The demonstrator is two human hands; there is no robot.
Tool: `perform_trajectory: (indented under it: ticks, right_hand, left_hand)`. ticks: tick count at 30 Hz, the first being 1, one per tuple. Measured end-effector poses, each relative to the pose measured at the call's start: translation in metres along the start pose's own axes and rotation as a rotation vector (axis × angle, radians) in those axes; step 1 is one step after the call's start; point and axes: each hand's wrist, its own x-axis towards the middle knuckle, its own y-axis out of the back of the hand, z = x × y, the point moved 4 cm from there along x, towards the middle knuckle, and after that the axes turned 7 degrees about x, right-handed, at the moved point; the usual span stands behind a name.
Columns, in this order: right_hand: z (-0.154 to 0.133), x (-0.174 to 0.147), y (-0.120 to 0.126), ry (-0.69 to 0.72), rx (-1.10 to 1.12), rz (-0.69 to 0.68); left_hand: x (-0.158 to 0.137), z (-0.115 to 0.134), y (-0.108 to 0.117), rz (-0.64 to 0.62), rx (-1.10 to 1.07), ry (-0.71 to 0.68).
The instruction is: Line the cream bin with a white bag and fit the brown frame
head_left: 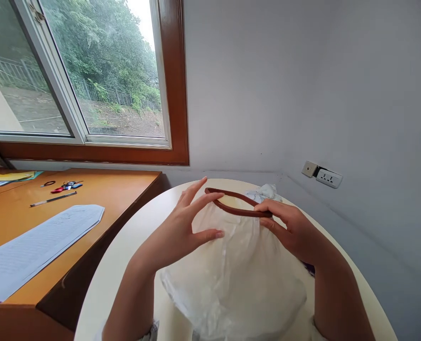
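Note:
A brown band (237, 211), shaped like a long pointed loop, stands at the top of a whitish, slightly see-through bag (246, 284) with creased sides. My right hand (288, 227) pinches the band's right end between thumb and fingers. On the other side, my left hand (182, 225) has its fingers spread, with one fingertip at the band's left part and the thumb apart in front of the bag. I cannot tell whether the bag is joined to the band.
The bag rests over a round cream table (125, 265). Behind it lies a crumpled pale plastic bundle (267, 192). To the left, a wooden desk (125, 182) holds papers (43, 246), a pen (53, 199) and keys (66, 186). A wall socket (329, 178) is at right.

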Motion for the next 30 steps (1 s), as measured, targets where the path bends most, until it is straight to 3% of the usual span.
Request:
perform_trajectory:
  ticks: [8,16,21,30]
  right_hand:
    - [0.002,-0.001,0.000,0.050,0.185,-0.017]
    - [-0.003,0.004,-0.010,0.032,0.329,-0.015]
    - [-0.005,0.007,-0.013,0.031,0.263,0.056]
    - [-0.007,0.007,-0.012,0.080,0.141,0.095]
  left_hand:
    - [0.004,0.010,0.004,0.237,-0.295,-0.290]
    - [0.004,0.008,0.002,0.284,-0.400,-0.196]
    - [0.004,0.008,0.002,0.340,-0.452,-0.275]
    - [0.003,0.006,0.004,0.328,-0.420,-0.265]
